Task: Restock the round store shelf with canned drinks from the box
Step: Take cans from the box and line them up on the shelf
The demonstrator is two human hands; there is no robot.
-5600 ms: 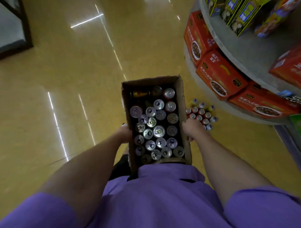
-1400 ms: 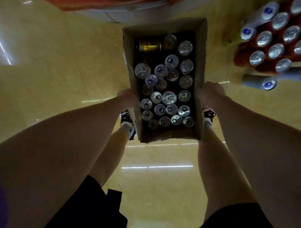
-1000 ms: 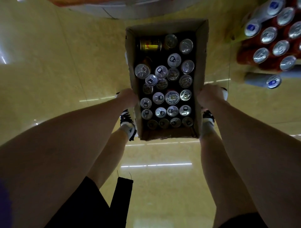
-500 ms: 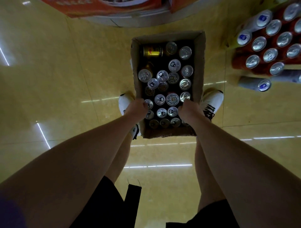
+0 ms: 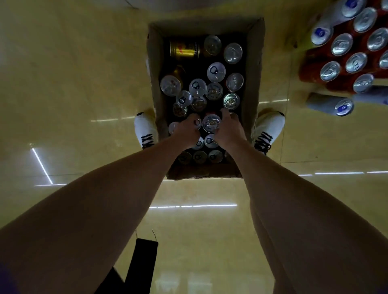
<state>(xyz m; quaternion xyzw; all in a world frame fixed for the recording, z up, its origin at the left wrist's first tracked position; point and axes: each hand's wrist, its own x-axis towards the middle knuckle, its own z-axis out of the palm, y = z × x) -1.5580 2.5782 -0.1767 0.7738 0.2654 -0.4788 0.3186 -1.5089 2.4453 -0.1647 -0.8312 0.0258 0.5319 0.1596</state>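
The cardboard box (image 5: 254, 79) stands on the floor between my feet, filled with several upright canned drinks (image 5: 214, 91) seen from the top. A gold can (image 5: 184, 49) lies on its side at the far end. Both hands are inside the near half of the box. My left hand (image 5: 185, 132) is curled down around a can top on the left. My right hand (image 5: 230, 131) is closed over a can on the right, which it hides. A silver-topped can (image 5: 211, 123) stands between the two hands.
A cluster of red and white cans (image 5: 354, 60) stands on the floor at the right, with one grey can (image 5: 329, 103) lying on its side. The pale base of the round shelf (image 5: 189, 2) shows at the top edge. My white shoes (image 5: 146, 130) flank the box.
The box was lowered onto the floor between my feet. Both hands left its sides and moved in among the cans, closing on can tops.
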